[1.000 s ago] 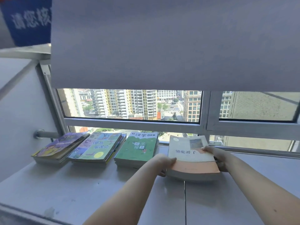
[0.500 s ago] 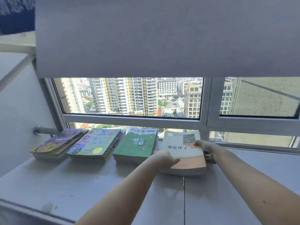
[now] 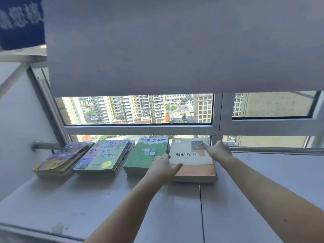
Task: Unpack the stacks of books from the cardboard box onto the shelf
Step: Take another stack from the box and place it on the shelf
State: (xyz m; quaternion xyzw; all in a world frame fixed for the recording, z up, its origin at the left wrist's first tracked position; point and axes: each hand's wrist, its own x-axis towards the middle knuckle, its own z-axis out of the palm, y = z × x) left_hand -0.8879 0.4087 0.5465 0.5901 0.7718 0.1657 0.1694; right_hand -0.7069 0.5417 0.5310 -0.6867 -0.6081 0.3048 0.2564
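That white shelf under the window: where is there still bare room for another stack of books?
The white shelf is bare right of the white-and-orange book stack, along the window rail. The front strip is open too. The left back is crowded: purple stack, comic-cover stack and green stack sit nearly edge to edge.

A grey roller blind hangs low over a wide window, covering most of the glass. Below its edge, daylight comes in and high-rise apartment blocks and a street show far beneath. The window frame is pale metal, with a second pane to the right. A metal rail runs from the white left wall along the glass. A blue sign with white characters sits at upper left.
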